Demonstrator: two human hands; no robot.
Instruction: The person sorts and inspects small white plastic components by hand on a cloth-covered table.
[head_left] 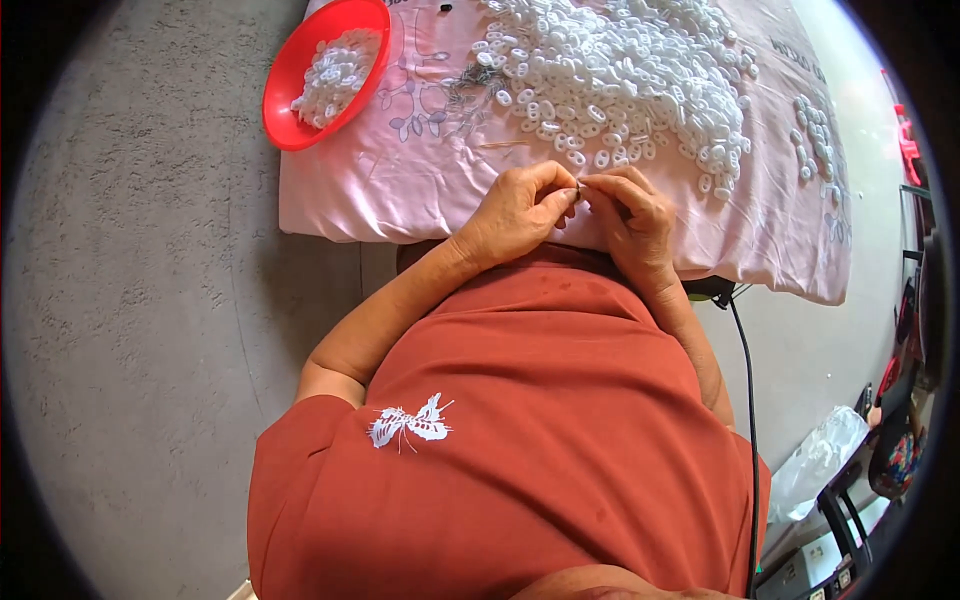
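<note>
1. The small metal piece pinched between the two hands' fingertips looks dark grey.
2. Just beyond the grip, the heap of small oval plastic rings is white.
3. Under the grip, the glossy pink cloth bears a faint purple branch pattern.
4. Far left of the grip, the round plastic bowl is bright red.
5. Below the grip, the shirt is rust-orange with a white butterfly print.

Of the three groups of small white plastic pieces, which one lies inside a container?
The small heap of white plastic pieces in the round red plastic bowl at upper left. The large heap and the little cluster at right lie loose on the pink cloth.
</note>
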